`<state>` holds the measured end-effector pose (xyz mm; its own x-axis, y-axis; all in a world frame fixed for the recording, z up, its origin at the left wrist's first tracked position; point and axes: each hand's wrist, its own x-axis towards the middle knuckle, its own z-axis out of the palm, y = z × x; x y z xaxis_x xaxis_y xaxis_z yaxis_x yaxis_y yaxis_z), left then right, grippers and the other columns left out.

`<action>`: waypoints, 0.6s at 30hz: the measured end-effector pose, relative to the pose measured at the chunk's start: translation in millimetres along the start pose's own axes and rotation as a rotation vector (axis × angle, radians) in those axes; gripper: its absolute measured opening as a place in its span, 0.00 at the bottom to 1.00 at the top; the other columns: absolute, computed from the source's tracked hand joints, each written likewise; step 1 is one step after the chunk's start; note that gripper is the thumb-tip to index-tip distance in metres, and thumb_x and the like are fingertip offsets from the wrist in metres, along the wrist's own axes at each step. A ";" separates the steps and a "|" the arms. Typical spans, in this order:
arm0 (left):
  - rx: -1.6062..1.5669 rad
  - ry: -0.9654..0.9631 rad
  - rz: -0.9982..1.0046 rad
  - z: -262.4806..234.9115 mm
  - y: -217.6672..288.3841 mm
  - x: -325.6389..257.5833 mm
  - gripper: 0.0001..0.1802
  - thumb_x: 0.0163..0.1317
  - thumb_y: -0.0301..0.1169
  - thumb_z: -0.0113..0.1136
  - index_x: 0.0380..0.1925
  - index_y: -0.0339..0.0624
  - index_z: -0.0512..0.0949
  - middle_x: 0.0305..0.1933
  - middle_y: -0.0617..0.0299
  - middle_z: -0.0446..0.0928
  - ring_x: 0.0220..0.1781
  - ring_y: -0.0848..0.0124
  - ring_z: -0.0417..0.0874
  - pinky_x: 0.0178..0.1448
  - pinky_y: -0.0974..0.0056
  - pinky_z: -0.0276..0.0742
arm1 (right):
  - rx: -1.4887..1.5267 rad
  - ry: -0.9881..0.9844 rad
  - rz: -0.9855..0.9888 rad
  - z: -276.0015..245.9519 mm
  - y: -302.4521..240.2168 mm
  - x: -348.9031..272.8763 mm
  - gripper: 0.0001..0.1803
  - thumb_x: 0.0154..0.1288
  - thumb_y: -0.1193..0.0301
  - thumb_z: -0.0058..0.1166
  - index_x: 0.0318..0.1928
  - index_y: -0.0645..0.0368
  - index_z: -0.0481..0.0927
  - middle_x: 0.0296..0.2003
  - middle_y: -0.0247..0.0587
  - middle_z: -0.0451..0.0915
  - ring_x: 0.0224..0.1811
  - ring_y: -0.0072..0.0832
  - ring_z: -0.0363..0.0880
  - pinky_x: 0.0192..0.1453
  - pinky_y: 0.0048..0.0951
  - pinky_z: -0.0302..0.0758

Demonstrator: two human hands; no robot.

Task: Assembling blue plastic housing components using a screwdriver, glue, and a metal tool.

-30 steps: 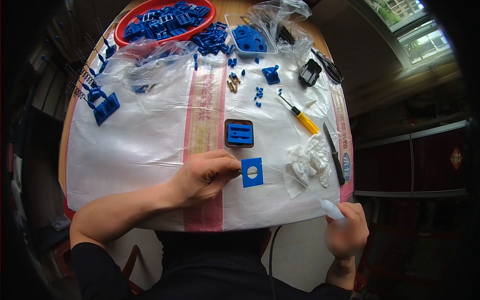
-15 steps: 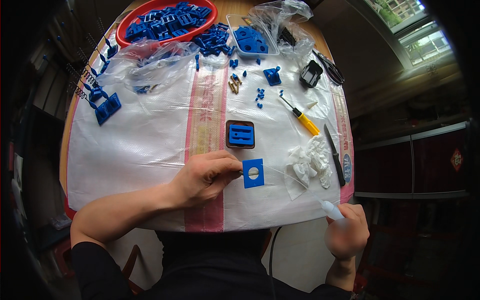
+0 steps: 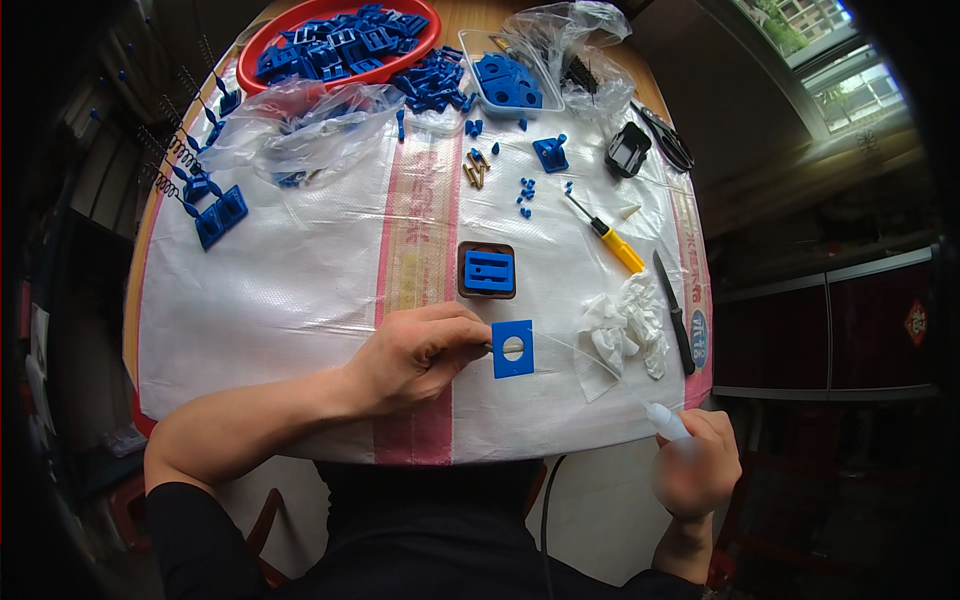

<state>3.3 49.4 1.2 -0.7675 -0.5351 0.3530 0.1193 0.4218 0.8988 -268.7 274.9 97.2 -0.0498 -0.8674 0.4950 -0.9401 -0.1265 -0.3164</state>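
Observation:
My left hand point(image 3: 420, 355) rests on the white woven sheet point(image 3: 300, 300) and pinches the left edge of a small blue square plate with a round hole point(image 3: 513, 349). Just beyond it lies a blue block in a dark brown frame point(image 3: 487, 270). My right hand point(image 3: 695, 470) hangs off the table's near right edge, closed around a small white tube point(image 3: 665, 420) whose tip points up and left. Crumpled white tissue point(image 3: 625, 330) lies between the two hands.
A yellow-handled screwdriver point(image 3: 610, 240) and a black knife point(image 3: 675, 310) lie at the right. A red bowl of blue parts point(image 3: 340, 45), a clear tray of blue parts point(image 3: 508, 85), plastic bags point(image 3: 300, 130), loose blue pieces, brass screws point(image 3: 475, 170) and black springs point(image 3: 165, 170) crowd the far side.

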 end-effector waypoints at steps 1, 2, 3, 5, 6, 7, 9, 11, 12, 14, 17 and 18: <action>-0.005 0.002 0.000 0.2 0.0 0.0 0.13 0.67 0.17 0.65 0.50 0.36 0.84 0.43 0.53 0.83 0.44 0.58 0.88 0.48 0.59 0.84 | 0.002 0.001 -0.002 0.2 -0.1 0.4 0.19 0.55 0.82 0.75 0.47 0.65 0.83 0.37 0.46 0.84 0.34 0.39 0.82 0.38 0.35 0.78; -0.004 0.003 0.000 0.3 0.0 -0.1 0.13 0.67 0.17 0.65 0.50 0.36 0.84 0.43 0.53 0.83 0.44 0.58 0.88 0.48 0.59 0.84 | 0.005 0.001 -0.005 0.6 -0.1 0.6 0.19 0.55 0.82 0.75 0.47 0.65 0.83 0.37 0.46 0.84 0.34 0.39 0.82 0.38 0.35 0.78; -0.003 0.005 0.001 0.5 0.1 -0.1 0.13 0.67 0.17 0.65 0.50 0.36 0.84 0.43 0.53 0.83 0.44 0.58 0.88 0.48 0.59 0.84 | 0.004 0.003 -0.003 0.8 0.0 0.3 0.19 0.55 0.82 0.75 0.47 0.65 0.83 0.37 0.46 0.84 0.34 0.39 0.82 0.38 0.35 0.78; 0.000 0.005 0.003 0.4 0.2 0.0 0.13 0.67 0.17 0.65 0.50 0.36 0.84 0.43 0.53 0.83 0.44 0.58 0.88 0.48 0.59 0.84 | 0.001 0.007 -0.001 0.7 0.4 -0.5 0.19 0.55 0.82 0.75 0.47 0.65 0.83 0.37 0.46 0.84 0.34 0.39 0.82 0.38 0.35 0.78; 0.002 0.004 0.005 0.2 0.2 0.3 0.13 0.67 0.17 0.65 0.50 0.36 0.84 0.43 0.53 0.83 0.44 0.58 0.88 0.48 0.59 0.84 | -0.001 0.007 -0.001 0.7 0.2 -0.3 0.19 0.55 0.82 0.75 0.47 0.65 0.83 0.37 0.46 0.84 0.34 0.39 0.82 0.38 0.35 0.78; 0.004 0.003 0.006 0.1 0.2 0.4 0.13 0.67 0.17 0.65 0.50 0.36 0.84 0.43 0.53 0.83 0.44 0.57 0.87 0.48 0.59 0.84 | -0.003 0.007 -0.001 0.6 -0.2 0.0 0.19 0.55 0.82 0.75 0.47 0.65 0.83 0.37 0.46 0.84 0.34 0.39 0.82 0.38 0.35 0.78; 0.004 0.002 0.006 0.3 0.1 0.3 0.13 0.67 0.17 0.65 0.51 0.36 0.84 0.43 0.53 0.83 0.44 0.57 0.87 0.48 0.59 0.84 | -0.002 0.006 0.001 0.5 0.1 0.0 0.19 0.55 0.82 0.74 0.47 0.65 0.83 0.37 0.46 0.84 0.34 0.39 0.82 0.38 0.35 0.78; 0.003 0.000 0.004 0.1 0.3 0.2 0.13 0.67 0.17 0.65 0.51 0.36 0.84 0.43 0.53 0.83 0.44 0.58 0.87 0.48 0.59 0.84 | 0.004 0.004 0.005 0.6 0.7 -0.2 0.19 0.55 0.82 0.74 0.47 0.65 0.83 0.37 0.46 0.84 0.34 0.39 0.82 0.38 0.35 0.78; 0.002 -0.002 0.001 0.0 0.5 0.3 0.13 0.67 0.17 0.65 0.51 0.36 0.84 0.43 0.53 0.83 0.44 0.58 0.87 0.48 0.59 0.84 | 0.003 0.004 0.005 0.6 0.8 -0.2 0.19 0.55 0.82 0.74 0.47 0.65 0.83 0.37 0.46 0.84 0.34 0.39 0.82 0.38 0.35 0.78; -0.003 -0.003 -0.004 0.0 0.9 0.4 0.13 0.67 0.17 0.65 0.51 0.36 0.84 0.43 0.53 0.83 0.44 0.58 0.87 0.48 0.59 0.84 | 0.001 0.002 0.005 0.5 0.7 0.0 0.18 0.55 0.82 0.74 0.47 0.65 0.83 0.37 0.47 0.84 0.34 0.40 0.82 0.38 0.35 0.78; -0.006 -0.002 -0.009 -0.1 1.6 0.3 0.13 0.67 0.17 0.65 0.51 0.36 0.84 0.43 0.53 0.83 0.44 0.58 0.87 0.48 0.59 0.84 | 0.001 0.002 0.003 0.5 0.2 0.4 0.18 0.55 0.82 0.74 0.47 0.65 0.83 0.37 0.46 0.84 0.34 0.40 0.82 0.38 0.35 0.78; -0.003 -0.002 -0.008 -0.2 2.0 0.4 0.13 0.67 0.17 0.65 0.51 0.36 0.84 0.43 0.53 0.83 0.44 0.58 0.87 0.48 0.59 0.84 | 0.000 0.004 0.001 0.7 0.4 0.3 0.18 0.55 0.82 0.74 0.47 0.65 0.83 0.37 0.46 0.84 0.34 0.39 0.82 0.38 0.35 0.78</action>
<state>3.3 49.8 3.2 -0.7699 -0.5369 0.3449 0.1147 0.4152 0.9024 -268.8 274.3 96.6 -0.0523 -0.8654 0.4983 -0.9400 -0.1257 -0.3170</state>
